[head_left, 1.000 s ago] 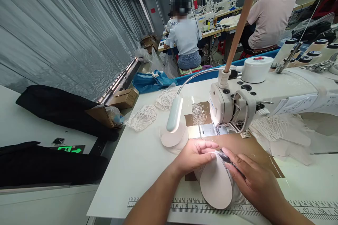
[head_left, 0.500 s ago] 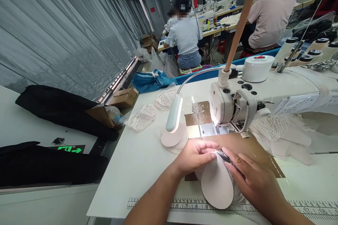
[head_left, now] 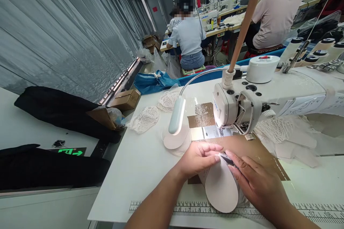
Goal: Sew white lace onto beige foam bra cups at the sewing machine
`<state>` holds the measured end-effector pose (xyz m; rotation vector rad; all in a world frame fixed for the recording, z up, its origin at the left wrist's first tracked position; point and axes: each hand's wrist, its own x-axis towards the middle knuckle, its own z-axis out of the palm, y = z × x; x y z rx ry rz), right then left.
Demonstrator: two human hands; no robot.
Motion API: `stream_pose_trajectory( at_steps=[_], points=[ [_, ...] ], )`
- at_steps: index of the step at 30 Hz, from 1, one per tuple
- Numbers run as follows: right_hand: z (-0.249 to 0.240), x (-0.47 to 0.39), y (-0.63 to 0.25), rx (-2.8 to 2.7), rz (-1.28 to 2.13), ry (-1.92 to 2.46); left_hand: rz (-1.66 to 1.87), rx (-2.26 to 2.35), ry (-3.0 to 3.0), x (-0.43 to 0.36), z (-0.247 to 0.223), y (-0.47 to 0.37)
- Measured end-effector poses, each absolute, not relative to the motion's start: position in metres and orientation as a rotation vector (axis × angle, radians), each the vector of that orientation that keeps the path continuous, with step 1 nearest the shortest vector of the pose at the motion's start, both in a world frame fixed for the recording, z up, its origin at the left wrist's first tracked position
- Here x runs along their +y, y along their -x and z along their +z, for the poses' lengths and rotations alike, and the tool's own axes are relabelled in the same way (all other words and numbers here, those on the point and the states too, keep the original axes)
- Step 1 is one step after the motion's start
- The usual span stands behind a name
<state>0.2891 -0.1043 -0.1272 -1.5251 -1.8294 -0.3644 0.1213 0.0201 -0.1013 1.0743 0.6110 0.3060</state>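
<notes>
My left hand (head_left: 202, 157) pinches the top of a pale, teardrop-shaped fabric pad (head_left: 222, 186) between thumb and fingers. The pad hangs with its rounded end over the printed ruler strip, and sheer fabric shows behind it. My right hand (head_left: 252, 175) is closed around small dark thread snips (head_left: 227, 159), whose tip meets the pad's upper edge by my left fingertips. Part of the snips is hidden in my palm. Just beyond my hands is the sewing machine's head (head_left: 224, 109), over a metal needle plate (head_left: 211, 132).
Another pale pad (head_left: 176, 139) lies left of my hands, under a lamp (head_left: 177, 116) on a bendable neck. Lace pieces (head_left: 145, 118) rest farther left. More lace and fabric (head_left: 287, 139) is heaped right of the machine. Co-workers (head_left: 190, 37) sit at machines beyond.
Almost nothing differs. The pad's lower end has shifted very slightly right, and both hands keep their place with the snips at its upper edge.
</notes>
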Motion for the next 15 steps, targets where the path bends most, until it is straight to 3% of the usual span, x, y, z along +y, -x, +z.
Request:
stream_pose_trajectory(
  at_steps=[15],
  points=[
    [-0.1291, -0.1069, -0.2980, -1.989, -0.384, 1.406, 0.294, 0.681, -1.010, 0.0188, -0.0967, -0.1228]
  ],
)
